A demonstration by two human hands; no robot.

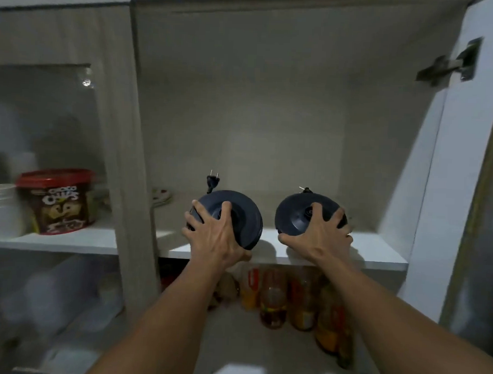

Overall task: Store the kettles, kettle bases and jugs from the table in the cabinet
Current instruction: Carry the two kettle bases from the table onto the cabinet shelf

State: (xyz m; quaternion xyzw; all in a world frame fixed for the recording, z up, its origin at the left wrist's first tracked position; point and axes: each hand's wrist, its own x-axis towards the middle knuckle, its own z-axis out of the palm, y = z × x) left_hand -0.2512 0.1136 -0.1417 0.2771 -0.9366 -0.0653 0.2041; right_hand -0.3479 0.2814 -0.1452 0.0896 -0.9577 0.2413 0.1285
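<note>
Two round dark blue kettle bases are held up at the front edge of the open cabinet's white shelf (378,249), tilted so their undersides face me. My left hand (217,236) grips the left kettle base (244,215); its black plug (212,181) sticks up behind it. My right hand (319,235) grips the right kettle base (292,217), whose plug tip shows just above it. Both bases are at or just over the shelf edge. No kettles or jugs are in sight.
The cabinet door (472,168) stands open on the right, with its hinge (448,62) up high. Several bottles (274,298) stand on the shelf below. Left, behind a glass door, are a red-lidded tub (58,201) and white cups (1,207). A plate (161,196) lies at the back left.
</note>
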